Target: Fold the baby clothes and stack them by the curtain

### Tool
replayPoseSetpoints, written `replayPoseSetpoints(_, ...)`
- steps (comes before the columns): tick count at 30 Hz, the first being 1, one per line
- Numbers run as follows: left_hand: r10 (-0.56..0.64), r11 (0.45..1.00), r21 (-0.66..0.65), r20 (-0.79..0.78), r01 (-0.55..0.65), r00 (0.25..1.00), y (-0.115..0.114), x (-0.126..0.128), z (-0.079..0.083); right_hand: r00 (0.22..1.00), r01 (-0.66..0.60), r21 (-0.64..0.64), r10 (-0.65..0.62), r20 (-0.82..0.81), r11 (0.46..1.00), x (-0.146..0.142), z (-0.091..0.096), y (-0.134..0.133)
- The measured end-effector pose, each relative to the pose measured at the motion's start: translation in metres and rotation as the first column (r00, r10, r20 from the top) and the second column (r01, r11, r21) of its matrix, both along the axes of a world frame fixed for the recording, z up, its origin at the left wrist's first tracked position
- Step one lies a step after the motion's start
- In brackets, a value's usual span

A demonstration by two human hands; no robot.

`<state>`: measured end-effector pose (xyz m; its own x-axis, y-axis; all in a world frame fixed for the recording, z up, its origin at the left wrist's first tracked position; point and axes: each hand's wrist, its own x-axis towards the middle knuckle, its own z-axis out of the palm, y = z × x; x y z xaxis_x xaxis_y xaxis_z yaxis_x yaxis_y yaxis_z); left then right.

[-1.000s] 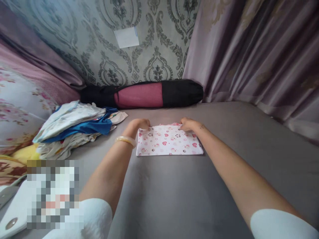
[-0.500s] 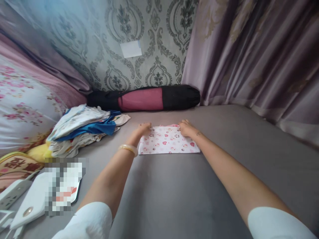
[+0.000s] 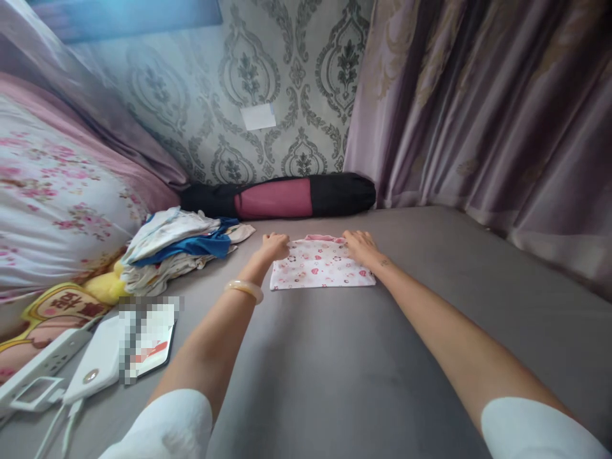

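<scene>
A folded white garment, printed with small pink hearts and flowers, lies flat on the grey sheet in front of me. Pink trim, perhaps its neckline, shows along the far edge. At the far left corner my left hand is closed, fingers curled on the fabric; a pale bangle circles that wrist. Over the far right corner rests my right hand, its fingers reaching forward and slightly apart, touching the cloth.
Several crumpled clothes are piled at the left, beside a floral pillow. Nearer are a power strip, a white charger-like device and a phone. A black and pink long bag lies along the wall.
The far edge now shows more pink trim. My right hand's fingers have loosened and spread, while my left stays curled at its corner. The view has tilted up slightly.
</scene>
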<state>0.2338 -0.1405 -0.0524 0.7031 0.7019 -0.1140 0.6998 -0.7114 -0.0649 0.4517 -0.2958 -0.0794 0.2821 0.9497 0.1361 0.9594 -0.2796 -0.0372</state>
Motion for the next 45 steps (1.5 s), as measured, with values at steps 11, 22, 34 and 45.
replayPoseSetpoints(11,-0.081,0.996,-0.022,0.011,0.081,0.997,-0.022,-0.028,0.05,0.992,-0.042,0.026,0.045,-0.121,0.999,0.011,0.04,-0.02)
replayPoseSetpoints(22,-0.129,0.975,0.209,0.266,0.073,0.955,-0.02,-0.034,0.068,0.995,-0.047,0.212,0.065,-0.08,0.976,0.002,0.077,-0.041)
replayPoseSetpoints(34,-0.166,0.957,0.287,0.42,0.043,0.892,-0.059,-0.057,0.021,0.979,-0.193,0.302,0.161,0.127,0.934,-0.014,0.04,-0.072)
replayPoseSetpoints(45,-0.218,0.974,0.145,0.408,0.173,0.887,-0.092,-0.101,-0.023,0.958,-0.288,0.219,0.28,0.07,0.932,-0.036,-0.003,-0.125)
